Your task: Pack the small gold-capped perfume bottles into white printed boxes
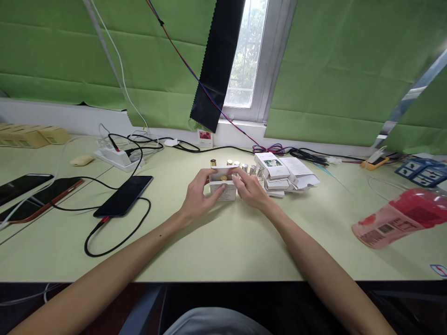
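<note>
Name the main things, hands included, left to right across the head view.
Yellow cardboard boxes, rightmost dark rectangular phone, left hand, small open white cardboard box, right hand, stacked white cardboard boxes, pink-and-red cylindrical bottle.

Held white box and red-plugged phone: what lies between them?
Head view, from the box: left hand, bare tabletop, then black cable curving beside the phone.

A white box (228, 193) and gold cap (224, 178) meet a pale yellow-green table (237, 246), green blinds (349, 70), a pink-and-red bottle (391, 222), red-and-blue wires (268, 149), a black phone (124, 195).
</note>
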Tool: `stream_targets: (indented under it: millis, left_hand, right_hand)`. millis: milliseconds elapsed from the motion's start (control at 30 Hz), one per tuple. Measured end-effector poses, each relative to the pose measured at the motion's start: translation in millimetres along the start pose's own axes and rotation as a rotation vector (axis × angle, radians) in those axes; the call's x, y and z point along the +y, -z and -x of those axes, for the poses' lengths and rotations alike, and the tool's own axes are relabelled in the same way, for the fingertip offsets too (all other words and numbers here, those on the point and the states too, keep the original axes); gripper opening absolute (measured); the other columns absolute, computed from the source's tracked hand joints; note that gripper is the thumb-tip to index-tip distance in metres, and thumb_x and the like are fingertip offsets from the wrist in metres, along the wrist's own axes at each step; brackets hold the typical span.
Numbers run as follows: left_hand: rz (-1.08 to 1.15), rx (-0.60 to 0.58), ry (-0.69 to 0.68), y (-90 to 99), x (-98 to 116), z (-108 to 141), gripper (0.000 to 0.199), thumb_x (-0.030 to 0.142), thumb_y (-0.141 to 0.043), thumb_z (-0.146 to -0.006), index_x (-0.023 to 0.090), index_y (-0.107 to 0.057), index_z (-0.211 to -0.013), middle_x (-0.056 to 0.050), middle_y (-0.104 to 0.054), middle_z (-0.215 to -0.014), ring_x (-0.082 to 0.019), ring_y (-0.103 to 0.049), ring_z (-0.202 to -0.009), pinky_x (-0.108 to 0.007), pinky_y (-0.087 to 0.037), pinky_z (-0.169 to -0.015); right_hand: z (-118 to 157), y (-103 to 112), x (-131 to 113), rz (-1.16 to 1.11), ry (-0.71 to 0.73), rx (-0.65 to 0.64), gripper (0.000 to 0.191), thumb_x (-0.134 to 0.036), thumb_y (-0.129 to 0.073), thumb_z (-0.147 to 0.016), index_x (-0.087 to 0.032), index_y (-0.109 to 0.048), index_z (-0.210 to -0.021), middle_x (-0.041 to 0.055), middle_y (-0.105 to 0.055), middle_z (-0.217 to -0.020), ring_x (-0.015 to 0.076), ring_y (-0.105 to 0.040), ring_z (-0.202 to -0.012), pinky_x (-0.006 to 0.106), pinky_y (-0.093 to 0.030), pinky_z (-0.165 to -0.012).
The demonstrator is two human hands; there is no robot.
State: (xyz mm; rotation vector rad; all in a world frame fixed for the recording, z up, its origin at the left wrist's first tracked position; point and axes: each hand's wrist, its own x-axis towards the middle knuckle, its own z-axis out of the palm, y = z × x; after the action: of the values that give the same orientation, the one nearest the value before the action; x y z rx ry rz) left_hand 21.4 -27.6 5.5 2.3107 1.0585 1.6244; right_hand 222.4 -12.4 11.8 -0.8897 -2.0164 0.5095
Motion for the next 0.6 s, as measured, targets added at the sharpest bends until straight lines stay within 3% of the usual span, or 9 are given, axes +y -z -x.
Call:
stream_targets:
  millis: [133,367,600]
  left_hand:
    - [0.021,0.018,-0.001,-1.0,-1,1,0.028,0.035,-0.069,-0.091,0.022,-0.056,-0.112,-0.004,-0.067,-0.104,-0.017,-0.069,-0.09,-0.035,-0.062,-0.082]
    - [0.092,0.047,0.11,-1.0,0,-2,0.024,0.041,-0.065,-0.093,0.021,-0.057,-0.104,-0.002,-0.069,-0.097,-0.015,-0.069,-0.082,-0.033,-0.063,-0.079]
    - [0.093,0.069,0.179,-1.5,-3,-2,0.023,0.042,-0.062,-0.094,0.021,-0.055,-0.1,0.002,-0.062,-0.084,-0.013,-0.066,-0.075,-0.031,-0.063,-0.075]
  right_hand:
    - [0,-5,1,0.031,0.017,0.106,0.025,-0.037,-0.038,-0.104,-0.025,-0.056,-0.114,-0.0086,-0.042,-0.051,0.0146,-0.039,-0.045,0.027,-0.033,-0.055]
    - [-3,-11,4,0.063,0.014,0.245,0.025,-0.042,-0.037,-0.105,-0.025,-0.055,-0.103,-0.0052,-0.048,-0.056,0.0154,-0.042,-0.047,0.028,-0.031,-0.054]
    - [-4,-14,9,0.126,0.019,0.231,0.023,-0.042,-0.041,-0.105,-0.024,-0.055,-0.108,-0.007,-0.045,-0.054,0.0141,-0.04,-0.045,0.027,-0.028,-0.053]
